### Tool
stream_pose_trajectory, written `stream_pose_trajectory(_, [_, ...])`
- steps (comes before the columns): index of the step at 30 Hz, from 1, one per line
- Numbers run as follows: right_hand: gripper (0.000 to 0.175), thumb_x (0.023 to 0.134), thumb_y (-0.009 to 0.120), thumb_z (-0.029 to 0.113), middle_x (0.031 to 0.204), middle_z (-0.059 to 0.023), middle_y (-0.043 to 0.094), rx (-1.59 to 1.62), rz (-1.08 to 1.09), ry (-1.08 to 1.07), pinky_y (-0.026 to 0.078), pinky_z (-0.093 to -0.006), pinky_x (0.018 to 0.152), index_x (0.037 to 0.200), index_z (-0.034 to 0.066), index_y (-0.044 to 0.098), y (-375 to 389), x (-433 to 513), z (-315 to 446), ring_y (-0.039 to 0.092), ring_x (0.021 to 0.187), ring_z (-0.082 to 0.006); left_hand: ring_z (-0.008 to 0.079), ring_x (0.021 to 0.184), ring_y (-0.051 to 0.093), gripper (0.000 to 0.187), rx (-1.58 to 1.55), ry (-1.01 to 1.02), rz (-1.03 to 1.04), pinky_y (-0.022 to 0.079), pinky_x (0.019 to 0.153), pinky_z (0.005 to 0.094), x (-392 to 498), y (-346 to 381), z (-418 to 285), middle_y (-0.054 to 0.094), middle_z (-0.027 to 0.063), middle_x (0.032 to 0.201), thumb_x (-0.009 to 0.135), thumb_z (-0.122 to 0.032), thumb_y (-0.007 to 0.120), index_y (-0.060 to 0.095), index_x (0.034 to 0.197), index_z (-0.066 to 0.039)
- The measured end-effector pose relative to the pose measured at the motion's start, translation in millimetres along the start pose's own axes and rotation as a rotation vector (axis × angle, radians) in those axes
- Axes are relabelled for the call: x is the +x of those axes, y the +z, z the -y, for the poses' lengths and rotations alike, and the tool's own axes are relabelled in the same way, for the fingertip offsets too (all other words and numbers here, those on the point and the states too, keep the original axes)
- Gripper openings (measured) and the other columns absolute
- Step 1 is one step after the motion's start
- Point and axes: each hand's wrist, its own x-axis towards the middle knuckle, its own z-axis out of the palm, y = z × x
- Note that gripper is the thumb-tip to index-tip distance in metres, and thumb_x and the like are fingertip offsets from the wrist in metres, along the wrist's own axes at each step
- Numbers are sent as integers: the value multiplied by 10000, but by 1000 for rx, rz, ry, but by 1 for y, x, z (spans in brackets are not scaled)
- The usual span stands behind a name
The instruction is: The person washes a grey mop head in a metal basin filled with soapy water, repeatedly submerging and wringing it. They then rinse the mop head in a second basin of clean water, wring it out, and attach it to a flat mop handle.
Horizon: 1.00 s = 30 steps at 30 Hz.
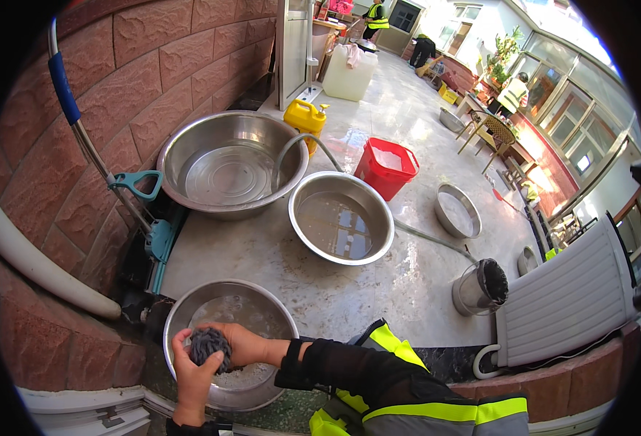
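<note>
A dark grey, shaggy wet cloth (210, 349), bunched into a ball, is held between my two hands over a metal basin (244, 397) of murky, bubbly water. My left hand (194, 376) grips it from the near left side, thumb across the front. My right hand (241, 343) closes on it from the right and behind. Some pale grit or foam shows in the basin just below the cloth. Beyond stands a second metal basin (388, 234) with brown water, and behind it to the left a large metal basin (227, 207) with a hose end (278, 169) over its rim.
A yellow jug (304, 117), a red bucket (387, 169), a smaller metal basin (458, 211) and a lined bin (479, 289) stand on the wet floor. A squeegee mop (159, 240) leans against the left stone wall. A white radiator (566, 294) is at right. Several people work farther off.
</note>
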Motion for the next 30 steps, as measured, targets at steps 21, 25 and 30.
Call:
stream_pose_trajectory(21, [856,711,659,592,1120,-323,520,-337,-123,320,398,-446,919,1150,-121,483,11,12,-1,502,1048,-442,188,1010,553,613,-115,-74,220,454,879,315,16,14,56,567,59,1105,654,-90,811,504,1180,-16])
stream_pose_trajectory(25, [981,723,688,472,1322,-355,318,-186,-58,240,310,-423,1036,1372,-99,224,1,1,12,333,1243,-464,162,889,600,407,-418,-238,37,491,799,307,23,1,62,611,49,1022,716,-31,699,567,1101,-7])
stream_pose_trajectory(30, [939,651,647,21,1503,-214,72,-646,113,-158,342,-482,1019,1458,151,186,-27,-9,33,159,1358,-449,231,874,638,497,-388,-314,128,525,782,329,27,-22,46,640,94,981,600,99,533,585,1086,7])
